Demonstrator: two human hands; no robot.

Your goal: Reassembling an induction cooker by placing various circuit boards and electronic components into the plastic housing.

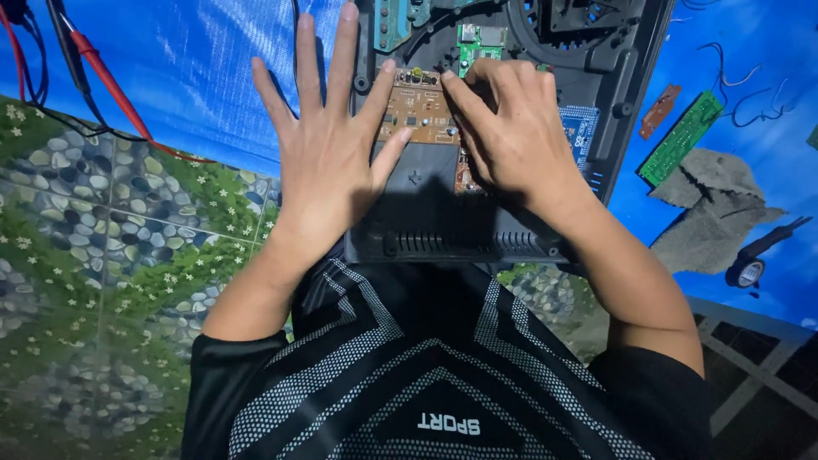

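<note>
A brown circuit board (pixel 422 109) lies inside an opened black plastic device casing (pixel 443 226) in front of me. My left hand (pixel 328 149) is spread flat with fingers apart, its thumb and index finger touching the board's left side. My right hand (pixel 511 132) is curled over the board's right part, fingertips pressing on its top edge; what is under the palm is hidden. A small green board (pixel 477 43) and a teal part (pixel 392 24) sit further back in the casing.
A red probe lead (pixel 111 85) and black wires lie at the far left on the blue mat (pixel 196 68). A long green circuit board (pixel 682 136), grey cloth pieces (pixel 711 213) and a tape roll (pixel 745 273) lie at the right.
</note>
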